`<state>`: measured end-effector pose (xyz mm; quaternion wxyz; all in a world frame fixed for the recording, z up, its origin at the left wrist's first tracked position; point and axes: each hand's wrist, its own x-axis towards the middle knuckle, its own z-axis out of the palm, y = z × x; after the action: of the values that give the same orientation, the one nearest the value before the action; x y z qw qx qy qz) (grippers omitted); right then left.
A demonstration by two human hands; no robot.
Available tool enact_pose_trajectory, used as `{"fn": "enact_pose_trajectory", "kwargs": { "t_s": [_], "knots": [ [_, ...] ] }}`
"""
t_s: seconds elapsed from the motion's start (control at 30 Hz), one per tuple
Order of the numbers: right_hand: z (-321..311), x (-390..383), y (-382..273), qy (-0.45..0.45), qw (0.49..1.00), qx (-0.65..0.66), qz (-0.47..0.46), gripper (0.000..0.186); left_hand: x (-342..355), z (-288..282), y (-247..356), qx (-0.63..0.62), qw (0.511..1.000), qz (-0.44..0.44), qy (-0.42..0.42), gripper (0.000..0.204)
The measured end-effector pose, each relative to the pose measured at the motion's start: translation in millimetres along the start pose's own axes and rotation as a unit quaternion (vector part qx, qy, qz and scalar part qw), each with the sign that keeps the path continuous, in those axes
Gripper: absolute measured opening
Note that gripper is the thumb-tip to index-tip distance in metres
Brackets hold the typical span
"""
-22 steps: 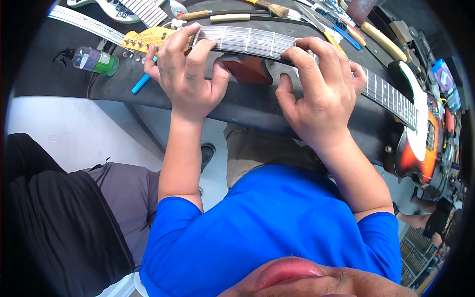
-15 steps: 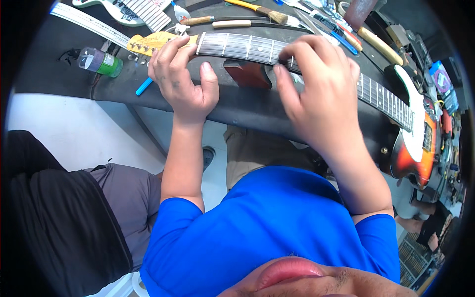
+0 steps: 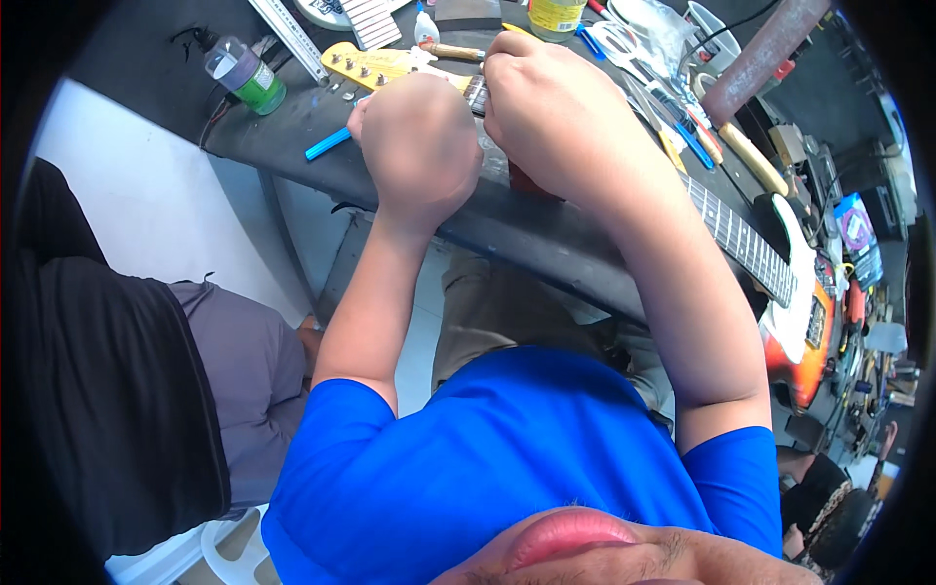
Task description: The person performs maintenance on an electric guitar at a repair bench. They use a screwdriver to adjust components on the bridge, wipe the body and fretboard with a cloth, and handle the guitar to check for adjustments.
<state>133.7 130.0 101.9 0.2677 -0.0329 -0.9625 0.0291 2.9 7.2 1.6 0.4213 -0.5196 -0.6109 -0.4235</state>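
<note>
Whether I grip the guitar (image 3: 733,232) on the bench (image 3: 292,119), I cannot tell: my curled right hand (image 3: 541,107) and blurred left hand (image 3: 419,146) hide part of it. A blue pen (image 3: 328,144) lies on the guitar's near side, a bottle (image 3: 249,80) left, a yellow jar (image 3: 554,19) beyond.

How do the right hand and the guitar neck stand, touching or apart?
Cannot tell. In the head view, the right hand blocks sight of part of the guitar neck, hiding any contact or gap there.
</note>
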Motion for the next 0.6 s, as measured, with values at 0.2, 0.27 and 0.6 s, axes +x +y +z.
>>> {"fn": "enact_pose_trajectory", "kwargs": {
  "t_s": [0.2,0.27,0.6],
  "knots": [
    [7,3,3,-0.025,0.995,-0.055,-0.085,0.016,-4,-3,-2,0.000,1.000,-0.018,0.006,0.036],
    [10,5,8,-0.034,0.995,-0.054,-0.076,0.015,-3,-2,-1,-0.010,1.000,-0.017,-0.007,0.037],
    [3,5,16,-0.050,0.999,-0.014,0.007,0.015,-1,5,4,0.017,0.999,-0.028,-0.016,0.039]
  ]
}}
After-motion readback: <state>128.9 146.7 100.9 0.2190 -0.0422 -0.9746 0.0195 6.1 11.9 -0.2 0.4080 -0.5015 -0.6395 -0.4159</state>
